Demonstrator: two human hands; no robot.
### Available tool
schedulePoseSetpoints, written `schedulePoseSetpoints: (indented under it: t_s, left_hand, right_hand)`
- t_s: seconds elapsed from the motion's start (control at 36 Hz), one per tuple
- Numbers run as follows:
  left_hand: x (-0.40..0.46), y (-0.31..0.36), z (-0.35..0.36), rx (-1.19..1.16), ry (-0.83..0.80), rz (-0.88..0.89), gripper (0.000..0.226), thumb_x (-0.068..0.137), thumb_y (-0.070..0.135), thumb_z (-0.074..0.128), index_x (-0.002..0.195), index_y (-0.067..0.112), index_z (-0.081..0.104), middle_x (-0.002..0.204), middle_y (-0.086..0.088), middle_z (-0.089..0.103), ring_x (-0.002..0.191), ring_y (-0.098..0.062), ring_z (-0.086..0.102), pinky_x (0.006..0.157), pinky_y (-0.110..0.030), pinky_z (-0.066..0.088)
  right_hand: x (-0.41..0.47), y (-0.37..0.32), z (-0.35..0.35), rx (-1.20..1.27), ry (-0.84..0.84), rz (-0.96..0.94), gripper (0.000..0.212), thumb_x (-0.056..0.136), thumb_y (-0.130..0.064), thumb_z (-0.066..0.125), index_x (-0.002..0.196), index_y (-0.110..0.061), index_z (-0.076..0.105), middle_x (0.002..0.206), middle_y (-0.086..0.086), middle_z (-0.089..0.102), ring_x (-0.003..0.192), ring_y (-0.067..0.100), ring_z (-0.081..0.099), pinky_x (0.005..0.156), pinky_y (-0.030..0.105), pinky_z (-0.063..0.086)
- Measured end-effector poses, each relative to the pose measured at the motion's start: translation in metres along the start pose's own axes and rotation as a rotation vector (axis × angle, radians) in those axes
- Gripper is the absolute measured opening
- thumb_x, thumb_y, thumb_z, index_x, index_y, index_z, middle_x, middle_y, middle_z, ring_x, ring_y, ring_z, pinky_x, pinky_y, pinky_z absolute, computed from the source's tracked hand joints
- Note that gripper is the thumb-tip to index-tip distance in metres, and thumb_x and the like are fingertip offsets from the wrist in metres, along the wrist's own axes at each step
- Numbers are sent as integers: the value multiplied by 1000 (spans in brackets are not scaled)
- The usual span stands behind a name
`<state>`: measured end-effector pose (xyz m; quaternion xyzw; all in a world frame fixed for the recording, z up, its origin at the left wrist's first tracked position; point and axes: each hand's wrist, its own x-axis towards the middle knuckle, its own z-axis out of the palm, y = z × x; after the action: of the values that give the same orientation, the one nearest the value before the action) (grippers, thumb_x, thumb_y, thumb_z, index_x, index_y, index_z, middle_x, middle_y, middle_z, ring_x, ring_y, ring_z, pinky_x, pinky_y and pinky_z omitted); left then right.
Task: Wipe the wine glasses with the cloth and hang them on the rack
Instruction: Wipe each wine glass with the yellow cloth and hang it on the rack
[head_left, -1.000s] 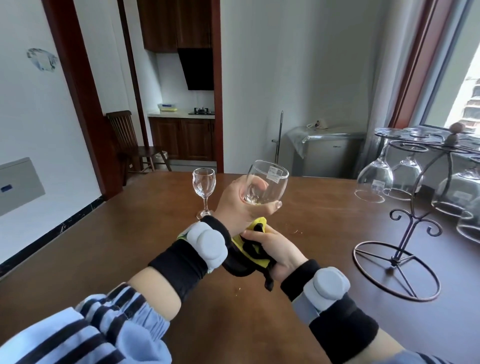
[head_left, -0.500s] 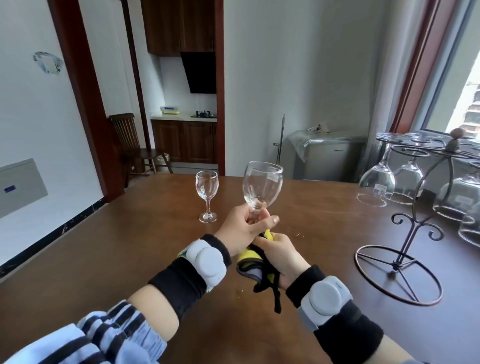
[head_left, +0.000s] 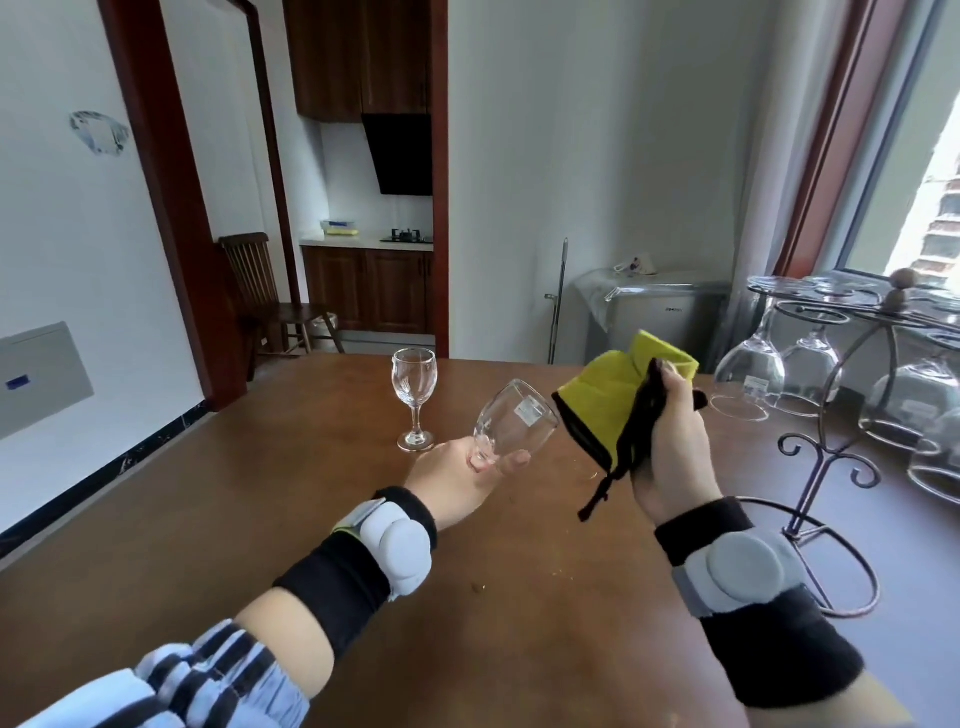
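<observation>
My left hand (head_left: 457, 480) grips a clear wine glass (head_left: 517, 421) low on its bowl and stem; the glass tilts to the right with its mouth toward the cloth. My right hand (head_left: 670, 447) holds a yellow cloth with black trim (head_left: 602, 410) raised just right of the glass mouth, a short gap between them. A second wine glass (head_left: 414, 397) stands upright on the brown table (head_left: 208, 519) behind my left hand. The metal rack (head_left: 831, 457) at the right carries several glasses hanging upside down.
The rack's round wire base (head_left: 852, 597) lies on the table close to my right forearm. Beyond the table's far edge stand a covered appliance (head_left: 654, 317) and a wooden chair (head_left: 265, 296) by a doorway. A window is at the far right.
My right hand has lifted the cloth up and to the right, away from the glass foot. My left hand has slid to the stem and tipped the glass to the right.
</observation>
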<state>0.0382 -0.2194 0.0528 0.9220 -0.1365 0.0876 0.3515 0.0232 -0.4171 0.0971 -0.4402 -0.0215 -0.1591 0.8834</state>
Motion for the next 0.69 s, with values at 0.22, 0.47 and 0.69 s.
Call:
schedulePoseSetpoints:
  t_s: [0.22,0.47,0.69]
  left_hand:
    - [-7,17,-3,86,34,106,65,58,94,18,64,31,34,60,13,43,90,-29,49,79,-38,39]
    - [-7,-5,-11,208,45,90,45,75,80,30,76,36,36,70,17,43,91,-21,43,78,-33,27]
    - [-4,-15,-32,453,-20,129,39,78,62,59,90,28,43,88,12,47,95,-19,34,86,-38,27]
  right_hand:
    - [-18,42,17,-845,-254,-408,15,97,-36,52,97,-23,59,108,-4,43,110,18,47,100,33,40]
    - [-41,50,17,-1063,-244,-487,46,82,-52,70,116,-24,60,99,-13,62,114,22,47,92,31,34]
    - [-29,35,4,-1327,-735,-293,46,70,-50,79,67,-16,49,69,-4,51,100,17,43,95,20,28]
